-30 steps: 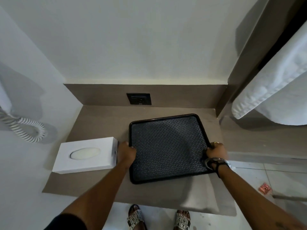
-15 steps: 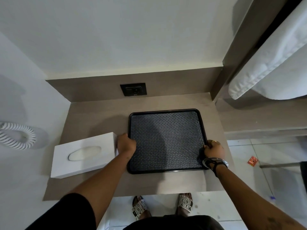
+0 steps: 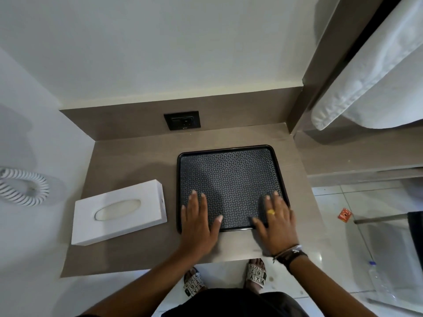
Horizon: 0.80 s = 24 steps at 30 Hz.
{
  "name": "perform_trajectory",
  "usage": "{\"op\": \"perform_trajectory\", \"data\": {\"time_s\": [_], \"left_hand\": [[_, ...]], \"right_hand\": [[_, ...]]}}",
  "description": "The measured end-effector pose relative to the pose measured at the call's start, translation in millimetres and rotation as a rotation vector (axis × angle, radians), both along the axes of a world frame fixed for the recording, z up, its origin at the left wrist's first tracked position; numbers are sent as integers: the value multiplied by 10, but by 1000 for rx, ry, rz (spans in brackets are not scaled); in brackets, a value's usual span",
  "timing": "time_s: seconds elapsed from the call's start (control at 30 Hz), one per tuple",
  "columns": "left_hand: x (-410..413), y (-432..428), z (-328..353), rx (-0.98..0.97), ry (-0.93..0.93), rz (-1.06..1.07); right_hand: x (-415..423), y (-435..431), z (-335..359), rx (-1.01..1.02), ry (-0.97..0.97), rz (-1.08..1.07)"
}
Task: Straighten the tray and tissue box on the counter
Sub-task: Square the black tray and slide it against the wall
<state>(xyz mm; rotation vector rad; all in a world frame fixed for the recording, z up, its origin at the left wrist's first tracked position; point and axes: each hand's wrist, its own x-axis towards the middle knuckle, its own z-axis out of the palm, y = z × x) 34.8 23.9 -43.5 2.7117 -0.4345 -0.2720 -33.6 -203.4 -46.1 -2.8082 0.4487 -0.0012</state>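
Observation:
A black patterned tray (image 3: 229, 172) lies flat on the brown counter (image 3: 128, 156), roughly square to the back wall. My left hand (image 3: 199, 223) rests flat on the tray's near left corner with fingers spread. Over the near right corner lies my right hand (image 3: 274, 221), also flat and spread, a yellow ring on one finger. Neither hand grips anything. The white tissue box (image 3: 119, 212) sits left of the tray, turned at an angle, its near end further left. A narrow gap separates it from the tray and from my left hand.
A black wall socket (image 3: 182, 120) sits in the counter's back panel. A coiled white cord (image 3: 25, 186) hangs on the left wall. White towels (image 3: 370, 72) hang at upper right. The counter's front edge runs just above my sandalled feet (image 3: 256, 273).
The tray has been turned square to the wall. Both hands have let go of its side rims and now lie flat on its near corners.

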Motion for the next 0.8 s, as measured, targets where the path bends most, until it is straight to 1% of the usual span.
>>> {"op": "perform_trajectory", "data": {"time_s": [0.07, 0.1, 0.17, 0.23, 0.37, 0.57, 0.8], "left_hand": [[-180, 30, -105, 44, -7, -126], [-248, 49, -151, 70, -11, -179], [-361, 90, -231, 128, -20, -260], [-423, 138, -283, 169, -6, -296], [-405, 169, -298, 182, 10, -310], [-340, 147, -283, 162, 6, -293], [-5, 87, -294, 135, 5, -271]], "right_hand": [[-136, 166, -109, -37, 62, 154], [-194, 222, -165, -50, 92, 195], [-292, 286, -254, -63, 152, 232], [-353, 316, -306, -73, 194, 262], [-347, 341, -309, -88, 248, 274], [-285, 340, -335, -83, 258, 258], [32, 290, -385, -60, 258, 249]]}}
